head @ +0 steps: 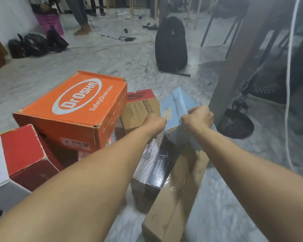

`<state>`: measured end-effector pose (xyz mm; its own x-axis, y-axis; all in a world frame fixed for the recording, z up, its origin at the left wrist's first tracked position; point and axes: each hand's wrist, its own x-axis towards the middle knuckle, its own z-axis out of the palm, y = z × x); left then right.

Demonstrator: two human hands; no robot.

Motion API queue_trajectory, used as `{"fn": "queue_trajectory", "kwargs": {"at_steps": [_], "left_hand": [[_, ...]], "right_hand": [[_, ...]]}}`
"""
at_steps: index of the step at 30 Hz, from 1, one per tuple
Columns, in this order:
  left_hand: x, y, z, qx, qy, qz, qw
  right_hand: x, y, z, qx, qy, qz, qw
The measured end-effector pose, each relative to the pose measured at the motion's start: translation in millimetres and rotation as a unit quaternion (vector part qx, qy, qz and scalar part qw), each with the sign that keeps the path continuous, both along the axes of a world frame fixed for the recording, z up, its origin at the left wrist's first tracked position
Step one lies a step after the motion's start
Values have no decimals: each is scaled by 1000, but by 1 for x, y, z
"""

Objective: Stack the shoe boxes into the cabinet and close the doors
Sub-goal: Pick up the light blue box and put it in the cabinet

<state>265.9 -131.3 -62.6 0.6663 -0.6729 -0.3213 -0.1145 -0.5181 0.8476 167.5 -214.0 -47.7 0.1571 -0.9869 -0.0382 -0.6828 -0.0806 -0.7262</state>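
A light blue shoe box (177,105) is tilted up above the pile at centre right. My left hand (156,122) grips its left edge and my right hand (198,117) grips its right edge. Under it lie a brown Skechers box (140,109), a black-and-white Skechers box (154,165) and a plain brown carton (175,203). A big orange Dr.Osha box (73,109) stands to the left. At the far left is a red box (24,152). A grey cabinet door panel (234,67) rises at the right.
A black backpack (171,44) stands on the marble floor beyond the pile. Black bags (35,44) and a pink basket (50,22) sit at the back left, where a person's legs (80,14) stand. Cables cross the floor. A black fan base (234,124) lies at the right.
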Motion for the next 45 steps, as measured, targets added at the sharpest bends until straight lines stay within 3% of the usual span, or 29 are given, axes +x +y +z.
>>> {"fn": "queue_trajectory", "kwargs": {"at_steps": [6, 11, 14, 17, 19, 22, 26, 29, 32, 38, 45], "left_hand": [[5, 6, 5, -26, 63, 57, 996], [13, 28, 13, -51, -39, 237, 969], [18, 57, 10, -72, -34, 317, 945], [18, 79, 2, -80, 30, 289, 954], [16, 86, -6, -62, 57, 258, 962], [6, 91, -16, -23, 28, 210, 977], [3, 93, -22, -43, 69, 187, 979], [3, 95, -18, -73, 124, 175, 974], [3, 103, -5, -107, 141, 166, 970], [-4, 128, 39, -151, 130, 152, 968], [-5, 169, 114, -232, 144, 168, 947]], "right_hand": [[-18, 19, 2, -48, -5, 107, 993], [-38, 41, 7, -136, 23, 248, 959], [-54, 54, 10, -173, 30, 312, 934], [-73, 60, 5, -152, 41, 337, 928], [-82, 63, -5, -103, 2, 304, 947], [-89, 65, -13, 11, -69, 224, 972], [-81, 65, -18, 173, -125, 221, 952], [-74, 69, -17, 183, -109, 220, 952], [-75, 75, -7, 211, -194, 201, 937], [-84, 89, 37, 150, -232, 188, 943], [-107, 115, 107, 140, -274, 261, 915]]}}
